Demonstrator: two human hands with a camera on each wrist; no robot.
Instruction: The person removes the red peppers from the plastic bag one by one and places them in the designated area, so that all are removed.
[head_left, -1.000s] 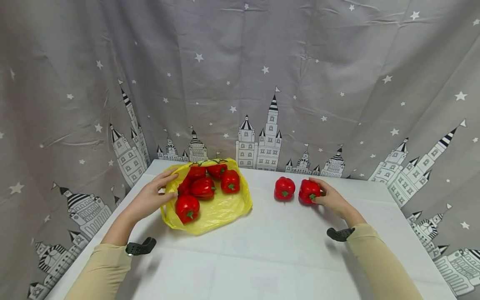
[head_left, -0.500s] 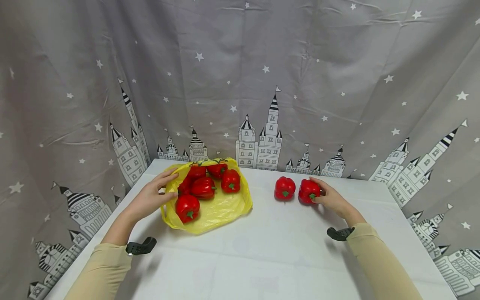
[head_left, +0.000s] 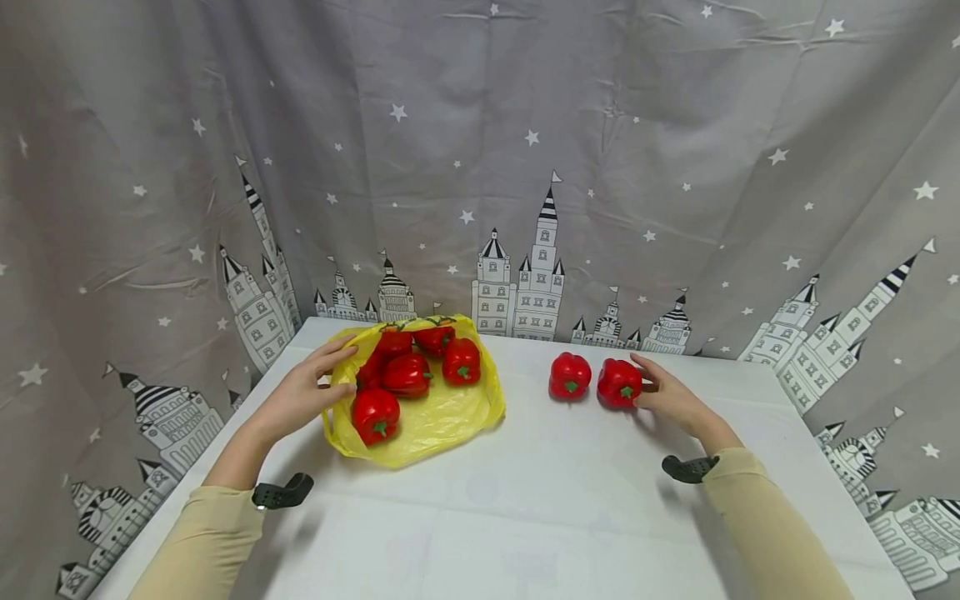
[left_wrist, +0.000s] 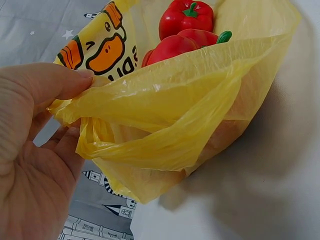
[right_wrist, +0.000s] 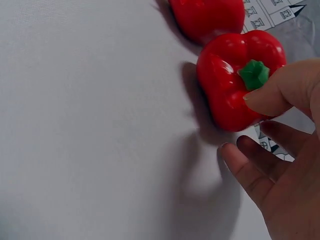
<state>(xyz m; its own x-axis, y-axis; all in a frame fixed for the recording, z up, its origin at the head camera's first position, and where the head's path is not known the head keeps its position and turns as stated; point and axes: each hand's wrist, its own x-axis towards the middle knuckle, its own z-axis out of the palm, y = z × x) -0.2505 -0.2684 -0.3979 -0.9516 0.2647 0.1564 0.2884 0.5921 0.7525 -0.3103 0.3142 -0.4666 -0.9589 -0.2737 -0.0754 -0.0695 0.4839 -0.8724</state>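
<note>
Our right hand point(head_left: 670, 397) had just loosened off the red pepper point(head_left: 619, 382), fingers spread, thumb barely touching, leaving it on the table point(head_left: 525, 492) beside its twin point(head_left: 569, 376). Looked placed to us. Left hand point(head_left: 303, 393) kept pinching the yellow bag point(head_left: 431, 417).

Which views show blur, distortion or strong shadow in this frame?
Head view: sharp, wide-angle bending at the edges, even light. Left wrist view: yellow bag crisp, left hand close and soft. Right wrist view: pepper carries glare spots and a dark shadow on the table; right hand slightly blurred.
</note>
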